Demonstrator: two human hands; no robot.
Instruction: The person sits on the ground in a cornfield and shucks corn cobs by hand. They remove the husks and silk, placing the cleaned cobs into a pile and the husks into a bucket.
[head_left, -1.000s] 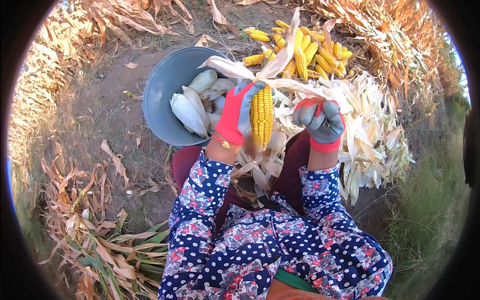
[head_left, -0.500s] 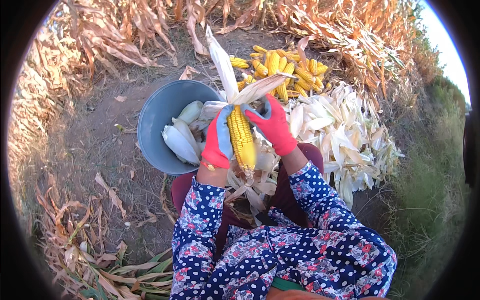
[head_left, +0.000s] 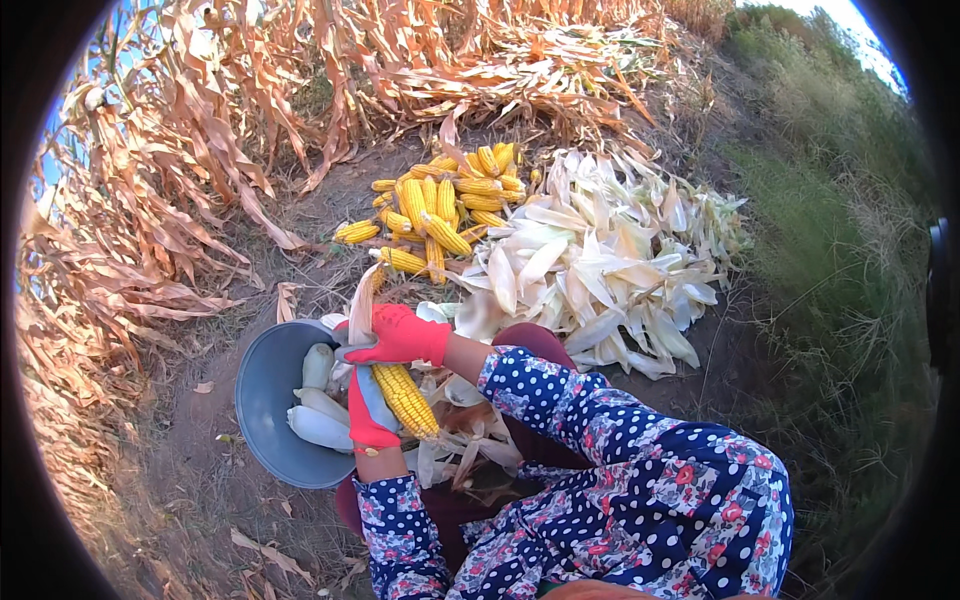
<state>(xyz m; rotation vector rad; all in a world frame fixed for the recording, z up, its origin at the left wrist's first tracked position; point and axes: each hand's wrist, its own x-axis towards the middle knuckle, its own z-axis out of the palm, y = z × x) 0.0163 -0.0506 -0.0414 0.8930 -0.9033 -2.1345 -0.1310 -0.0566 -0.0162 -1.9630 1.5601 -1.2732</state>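
The left hand (head_left: 368, 408), in a red and grey glove, is wrapped around a yellow corn cob with bumpy rows of kernels (head_left: 405, 398). The cob sits over the person's lap, right beside the round grey metal bowl (head_left: 262, 400). The right hand (head_left: 400, 335), in the same kind of glove, is closed on the pale dry husk (head_left: 362, 300) at the top of the cob. White unpeeled cobs (head_left: 318, 400) lie in the bowl. A pile of peeled yellow cobs (head_left: 440, 210) lies on the dirt farther away, next to a heap of pale husks (head_left: 600, 260).
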